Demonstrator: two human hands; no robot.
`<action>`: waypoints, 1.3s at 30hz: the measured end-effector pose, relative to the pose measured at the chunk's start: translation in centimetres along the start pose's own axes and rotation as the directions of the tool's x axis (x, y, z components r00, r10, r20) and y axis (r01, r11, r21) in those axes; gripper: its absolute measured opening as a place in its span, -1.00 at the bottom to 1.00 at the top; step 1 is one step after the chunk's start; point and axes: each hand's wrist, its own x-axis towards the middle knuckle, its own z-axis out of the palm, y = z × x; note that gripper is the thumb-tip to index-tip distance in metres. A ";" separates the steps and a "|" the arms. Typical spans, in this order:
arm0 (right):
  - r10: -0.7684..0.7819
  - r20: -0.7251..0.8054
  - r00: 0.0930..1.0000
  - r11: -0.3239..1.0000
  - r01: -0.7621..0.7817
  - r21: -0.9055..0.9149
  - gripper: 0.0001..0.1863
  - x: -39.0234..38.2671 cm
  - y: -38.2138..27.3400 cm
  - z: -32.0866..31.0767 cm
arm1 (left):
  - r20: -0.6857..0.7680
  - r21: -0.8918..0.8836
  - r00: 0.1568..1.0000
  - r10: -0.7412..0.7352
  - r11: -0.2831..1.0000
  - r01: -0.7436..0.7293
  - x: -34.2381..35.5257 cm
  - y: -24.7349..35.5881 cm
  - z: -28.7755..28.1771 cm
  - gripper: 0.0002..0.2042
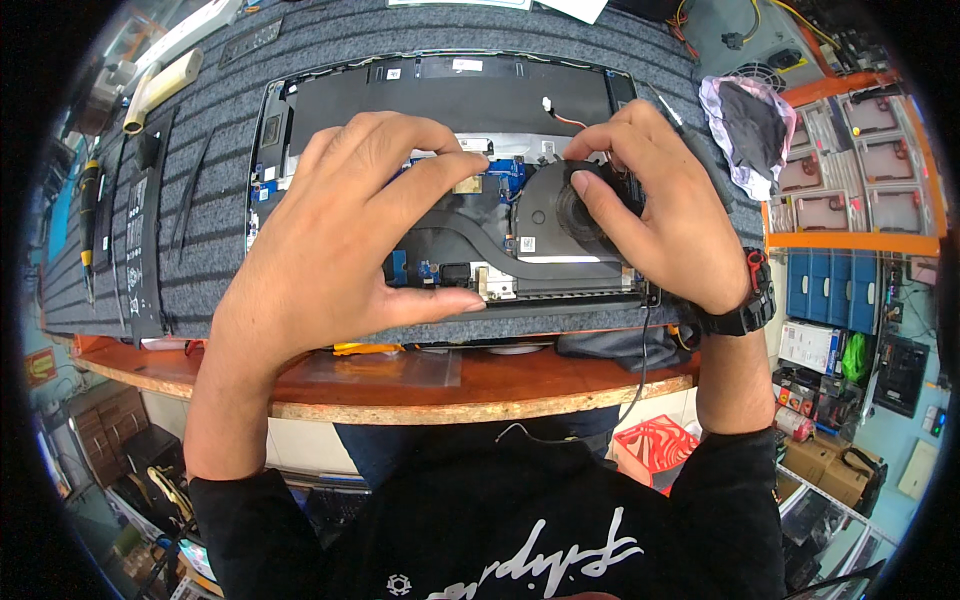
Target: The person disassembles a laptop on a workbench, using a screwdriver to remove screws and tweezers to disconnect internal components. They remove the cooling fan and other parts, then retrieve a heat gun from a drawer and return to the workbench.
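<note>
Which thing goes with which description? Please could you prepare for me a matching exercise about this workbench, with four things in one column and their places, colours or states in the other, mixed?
Things
1. Cooling fan
2. Screwdriver
3. Wristwatch
4. Cloth

Descriptions
A. Black, strapped around the right wrist
B. Crumpled, at the right side of the grey mat
C. Yellow and black, lying toward the far left
D. Black, at the thumb of the right hand

Right pairs: 1-D, 2-C, 3-A, 4-B
</note>
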 end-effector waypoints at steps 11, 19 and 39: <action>-0.007 0.011 1.000 0.995 0.006 0.103 -0.80 0.1 1.5 -0.4 | -0.043 0.006 0.999 -0.006 1.000 0.006 0.2 -0.2 -0.4 -0.31; 0.124 0.036 0.992 0.952 -0.129 0.276 -0.80 0.3 1.1 -0.5 | -0.046 0.026 0.999 -0.020 0.999 0.022 -0.1 0.1 -0.7 -0.35; 0.207 0.069 0.976 0.825 -0.212 0.524 -0.81 0.2 2.4 0.1 | -0.019 -0.002 1.000 -0.014 1.000 0.014 0.0 0.2 -0.9 -0.44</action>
